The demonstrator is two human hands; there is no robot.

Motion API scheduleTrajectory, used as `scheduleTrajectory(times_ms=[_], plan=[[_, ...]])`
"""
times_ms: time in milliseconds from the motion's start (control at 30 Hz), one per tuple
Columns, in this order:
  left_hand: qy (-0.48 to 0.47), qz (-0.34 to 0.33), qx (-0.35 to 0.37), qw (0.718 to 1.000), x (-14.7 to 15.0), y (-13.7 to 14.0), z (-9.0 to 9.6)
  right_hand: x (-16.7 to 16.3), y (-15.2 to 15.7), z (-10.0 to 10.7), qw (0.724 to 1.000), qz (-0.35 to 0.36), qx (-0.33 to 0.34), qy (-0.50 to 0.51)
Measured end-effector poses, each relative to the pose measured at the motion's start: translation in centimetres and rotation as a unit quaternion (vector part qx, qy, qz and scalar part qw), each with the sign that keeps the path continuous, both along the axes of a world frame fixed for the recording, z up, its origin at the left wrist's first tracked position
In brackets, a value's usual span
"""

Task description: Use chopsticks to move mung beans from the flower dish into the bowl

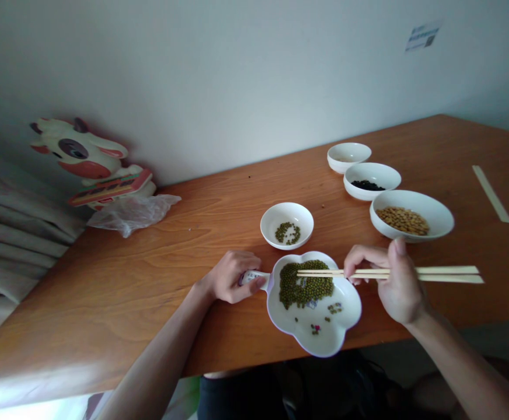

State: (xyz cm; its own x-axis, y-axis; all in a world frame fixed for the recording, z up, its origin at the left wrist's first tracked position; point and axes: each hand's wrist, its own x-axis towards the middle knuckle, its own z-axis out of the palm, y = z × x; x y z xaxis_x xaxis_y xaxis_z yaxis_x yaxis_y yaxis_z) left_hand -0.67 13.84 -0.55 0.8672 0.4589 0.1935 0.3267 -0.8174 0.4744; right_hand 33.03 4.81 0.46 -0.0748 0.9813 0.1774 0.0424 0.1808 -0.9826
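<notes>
- The person's forearms (158,350) lay nearest, on either side of a flower-shaped dish (328,335) set at the near edge of the surface (193,233), within easy reach;
- the left hand (232,277) was wrapped round the dish's handle (252,277), probably to steady it;
- the right hand (401,291) gripped a pair of chopsticks (370,271) partway along, presumably for control; their tips were at the green beans (292,286), though whether they pinched one was too small to tell;
- the green beans lay mostly heaped toward the dish's far side, a few loose nearer the person;
- a small bowl (274,220) with some green beans stood just beyond the dish, conveniently close;
- beyond the right hand stood bowls of tan beans (401,220) and dark bits (366,185), perhaps divided to avoid mixing.
</notes>
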Motion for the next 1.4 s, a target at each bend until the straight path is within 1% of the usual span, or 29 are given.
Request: scheduleTrajectory(times_ms=[233,533,967,1233,1400], plan=[[0.001,0.003,0.008,1.0,-0.13,0.11,-0.26,0.11,0.03,-0.42,1.0,0.019,0.014,-0.019],[0.001,0.001,0.014,1.0,0.12,-0.07,0.27,0.31,0.11,-0.57,0.999,0.008,0.029,-0.021],[0.002,0.002,0.006,1.0,0.05,-0.08,0.12,0.0,0.1,-0.55,1.0,0.014,0.016,-0.02],[0.0,0.0,-0.004,1.0,0.03,-0.03,0.12,-0.35,0.02,-0.33,1.0,-0.007,0.023,-0.011],[0.002,0.0,-0.008,1.0,-0.07,0.02,-0.09,-0.29,-0.06,-0.19,0.999,-0.018,0.039,-0.006]])
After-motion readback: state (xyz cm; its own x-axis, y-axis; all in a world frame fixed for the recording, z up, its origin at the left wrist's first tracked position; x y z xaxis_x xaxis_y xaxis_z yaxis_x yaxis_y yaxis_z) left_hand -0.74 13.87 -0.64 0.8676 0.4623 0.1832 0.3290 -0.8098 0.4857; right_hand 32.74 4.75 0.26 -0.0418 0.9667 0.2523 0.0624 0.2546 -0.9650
